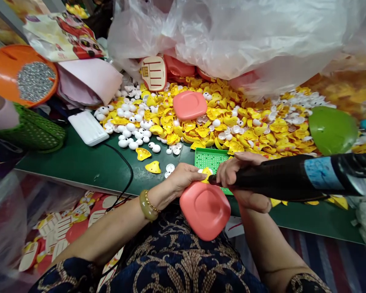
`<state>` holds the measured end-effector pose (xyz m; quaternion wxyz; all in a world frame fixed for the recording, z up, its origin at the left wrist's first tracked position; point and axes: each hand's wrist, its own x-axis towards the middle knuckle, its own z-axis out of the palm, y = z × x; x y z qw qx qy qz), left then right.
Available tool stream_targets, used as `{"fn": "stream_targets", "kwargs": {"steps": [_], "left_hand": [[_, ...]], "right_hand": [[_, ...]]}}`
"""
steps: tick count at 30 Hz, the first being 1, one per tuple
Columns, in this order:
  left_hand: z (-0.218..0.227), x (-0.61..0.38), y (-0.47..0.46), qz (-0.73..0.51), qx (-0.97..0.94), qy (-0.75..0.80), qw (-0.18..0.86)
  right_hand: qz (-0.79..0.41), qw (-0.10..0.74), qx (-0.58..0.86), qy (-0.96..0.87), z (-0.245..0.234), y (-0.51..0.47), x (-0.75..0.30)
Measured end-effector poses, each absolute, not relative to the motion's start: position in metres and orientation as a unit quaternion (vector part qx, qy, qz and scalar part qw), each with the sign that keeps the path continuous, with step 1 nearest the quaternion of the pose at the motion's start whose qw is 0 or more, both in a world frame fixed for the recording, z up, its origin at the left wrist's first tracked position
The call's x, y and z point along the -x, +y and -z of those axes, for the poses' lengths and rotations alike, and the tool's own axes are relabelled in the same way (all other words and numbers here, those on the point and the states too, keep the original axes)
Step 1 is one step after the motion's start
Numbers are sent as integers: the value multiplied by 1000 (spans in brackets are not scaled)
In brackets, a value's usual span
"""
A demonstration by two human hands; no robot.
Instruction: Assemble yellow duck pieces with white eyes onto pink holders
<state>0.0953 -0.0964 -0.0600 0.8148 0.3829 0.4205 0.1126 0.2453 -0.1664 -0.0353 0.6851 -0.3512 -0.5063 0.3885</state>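
My left hand grips the top edge of a pink rounded-square plastic shell held over my lap, with a small yellow piece pinched against it. My right hand is wrapped round a black powered hand tool whose tip meets the yellow piece at the shell's edge. Just behind my hands lies a green perforated tray on the green table.
A heap of yellow and white small parts covers the table's far half, with another pink shell on it. A green dome is at right, a white box and orange bowl at left, plastic bags behind.
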Motion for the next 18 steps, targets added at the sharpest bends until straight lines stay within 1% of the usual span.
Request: {"fn": "stream_targets", "kwargs": {"steps": [3, 9, 13, 18], "left_hand": [[60, -95, -97, -118, -394, 413, 813], [56, -97, -100, -134, -429, 403, 797], [58, -99, -100, -128, -435, 398, 798], [63, -99, -95, -111, -422, 415, 798]], "right_hand": [[-379, 693, 304, -533, 33, -160, -242], [-375, 714, 309, -503, 26, -159, -235], [-366, 709, 313, -515, 19, -163, -236], [-279, 781, 305, -469, 16, -165, -255]]}}
